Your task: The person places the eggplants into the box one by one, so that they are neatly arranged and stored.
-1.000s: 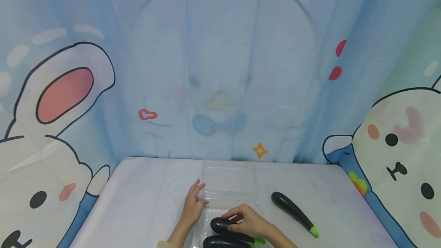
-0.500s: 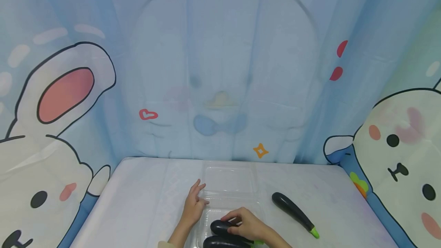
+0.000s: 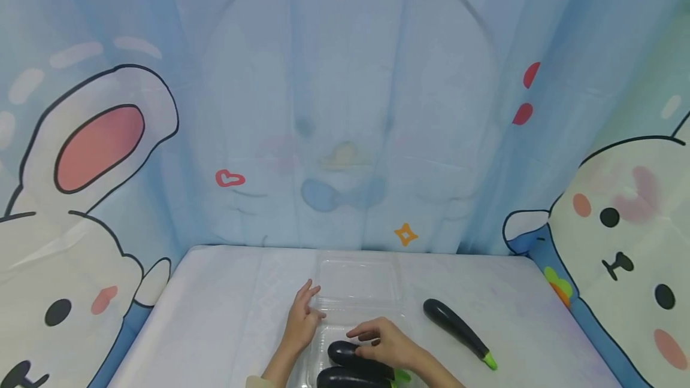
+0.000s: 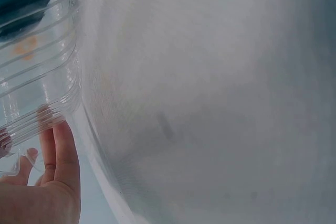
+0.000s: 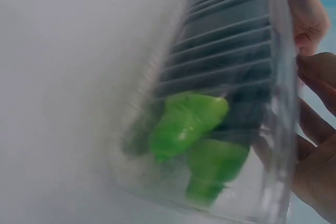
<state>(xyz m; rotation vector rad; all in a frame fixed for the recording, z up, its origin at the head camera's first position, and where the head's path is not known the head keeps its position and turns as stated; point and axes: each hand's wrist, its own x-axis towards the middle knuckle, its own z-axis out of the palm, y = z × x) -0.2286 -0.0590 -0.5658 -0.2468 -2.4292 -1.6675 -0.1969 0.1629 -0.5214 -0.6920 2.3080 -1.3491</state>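
Note:
A clear plastic clamshell container lies with its lid folded back. Two dark eggplants with green stems are in its near half: the upper eggplant and the lower eggplant, side by side. My right hand hovers over the upper one, fingers lifted and thumb by its skin. My left hand rests along the container's left edge with fingers extended; in the left wrist view its fingertips meet the ribbed plastic rim. Through the clear wall, the right wrist view shows the green stems.
A third eggplant lies on the white tablecloth to the right of the container, its green stem towards me. Behind the table hangs a blue curtain printed with cartoon animals.
My right hand first pressed the upper eggplant down into the container, then its fingers rose off it. My left hand has stayed in place.

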